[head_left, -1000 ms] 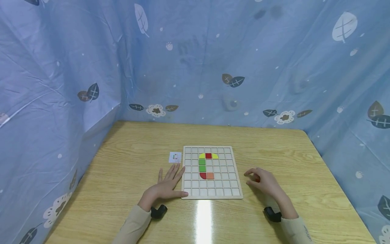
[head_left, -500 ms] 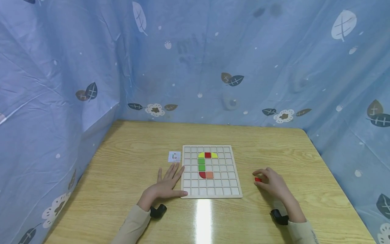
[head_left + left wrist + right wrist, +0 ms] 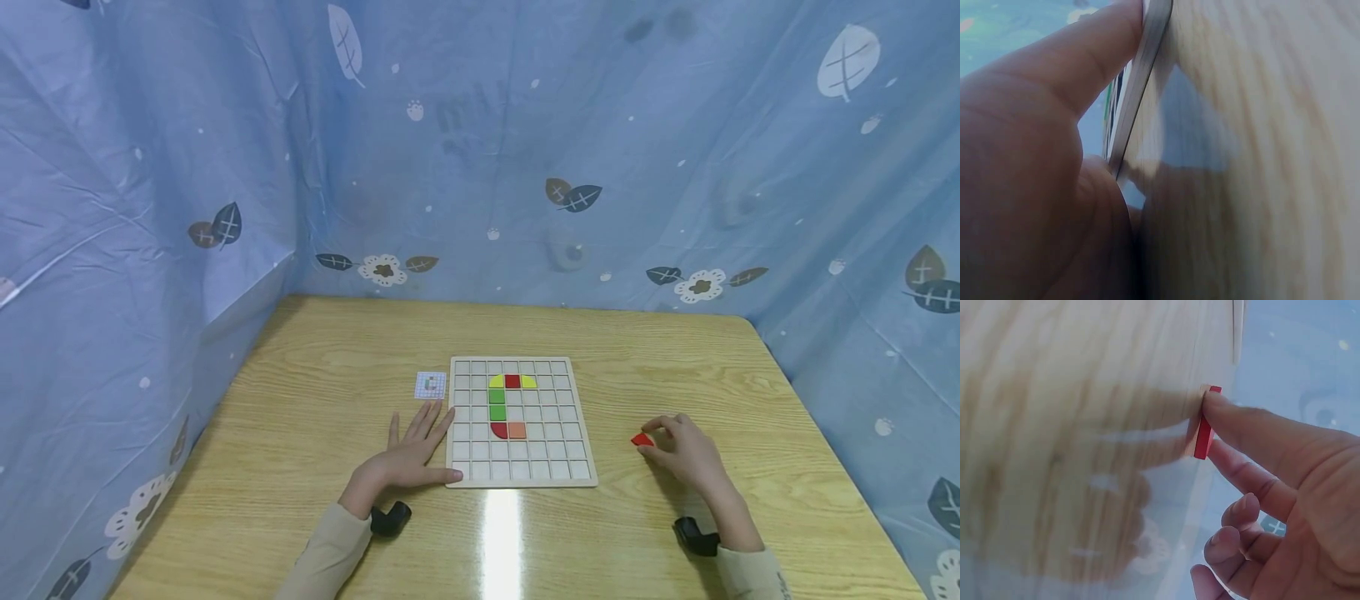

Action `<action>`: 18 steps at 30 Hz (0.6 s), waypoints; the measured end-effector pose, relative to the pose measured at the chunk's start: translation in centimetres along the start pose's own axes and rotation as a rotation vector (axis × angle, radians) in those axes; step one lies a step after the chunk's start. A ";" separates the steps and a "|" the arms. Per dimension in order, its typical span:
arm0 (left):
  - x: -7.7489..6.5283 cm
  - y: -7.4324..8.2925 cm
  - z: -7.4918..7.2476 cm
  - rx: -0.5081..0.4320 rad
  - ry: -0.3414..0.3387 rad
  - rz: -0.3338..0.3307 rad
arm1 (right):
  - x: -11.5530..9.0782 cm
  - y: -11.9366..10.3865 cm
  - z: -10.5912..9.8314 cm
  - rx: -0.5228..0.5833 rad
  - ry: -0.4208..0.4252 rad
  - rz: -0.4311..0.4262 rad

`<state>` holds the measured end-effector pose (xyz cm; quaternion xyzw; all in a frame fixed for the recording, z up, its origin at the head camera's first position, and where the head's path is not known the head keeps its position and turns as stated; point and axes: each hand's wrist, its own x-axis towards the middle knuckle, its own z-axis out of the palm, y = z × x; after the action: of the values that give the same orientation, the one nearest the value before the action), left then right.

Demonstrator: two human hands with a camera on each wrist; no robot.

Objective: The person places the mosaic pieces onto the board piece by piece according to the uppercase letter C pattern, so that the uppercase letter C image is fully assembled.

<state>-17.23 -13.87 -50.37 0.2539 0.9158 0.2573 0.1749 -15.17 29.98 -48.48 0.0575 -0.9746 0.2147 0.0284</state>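
My right hand [image 3: 688, 454] pinches a small red tile [image 3: 642, 439] between thumb and fingertips, right of the board. In the right wrist view the red tile [image 3: 1204, 428] shows edge-on, close over the tabletop. My left hand [image 3: 408, 461] lies spread and flat, thumb on the near left corner of the white grid board [image 3: 540, 474] and fingertips along its left edge. In the board's cells sit a yellow quarter-round, a dark red square [image 3: 512, 382], another yellow quarter-round, two green squares [image 3: 497, 404], a dark red rounded piece [image 3: 499, 431] and an orange square [image 3: 517, 431], forming a C shape.
A small printed card [image 3: 430, 385] with a coloured grid pattern lies left of the board, just beyond the left fingertips. The wooden table [image 3: 345, 342] is bordered behind and at both sides by a blue patterned curtain [image 3: 465, 167]. A black device sits at each wrist.
My right hand has moved to the right, away from the board, and the red tile in its fingers shows more fully. The left hand and the pieces on the board stay as they were.
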 end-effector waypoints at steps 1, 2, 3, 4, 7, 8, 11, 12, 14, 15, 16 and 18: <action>0.0 0.0 0.0 0.003 -0.001 -0.004 | 0.0 0.0 0.0 0.000 0.001 0.002; 0.0 0.1 -0.1 0.009 -0.005 -0.009 | 0.0 0.0 0.0 0.000 0.004 0.002; 0.0 0.1 -0.1 0.013 -0.004 -0.012 | 0.0 0.0 0.0 -0.002 0.005 0.001; 0.0 0.1 -0.1 0.016 -0.002 -0.015 | 0.1 0.0 0.1 -0.003 0.006 -0.001; 0.0 0.1 -0.1 0.028 -0.005 -0.022 | 0.2 0.0 0.1 -0.008 0.010 -0.010; 0.0 0.1 -0.1 0.028 -0.004 -0.022 | 0.3 0.0 0.2 -0.011 0.010 -0.013; 0.0 0.1 -0.1 0.029 0.000 -0.021 | 0.4 -0.1 0.3 -0.018 0.010 -0.027; 0.0 0.1 -0.1 0.029 0.000 -0.021 | 0.5 -0.2 0.3 -0.021 0.011 -0.032; 0.0 0.1 -0.1 0.028 -0.001 -0.020 | 0.5 -0.3 0.3 -0.024 0.013 -0.041; 0.0 0.1 -0.1 0.027 -0.001 -0.020 | 0.6 -0.4 0.3 -0.024 0.015 -0.047; 0.0 0.1 -0.1 0.023 -0.002 -0.020 | 0.6 -0.5 0.4 -0.026 0.017 -0.053; 0.0 0.0 -0.1 0.016 -0.002 -0.017 | 0.7 -0.7 0.4 -0.024 0.018 -0.063</action>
<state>-17.29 -13.86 -50.27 0.2476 0.9198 0.2484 0.1761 -15.76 29.16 -48.50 0.0861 -0.9744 0.2026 0.0447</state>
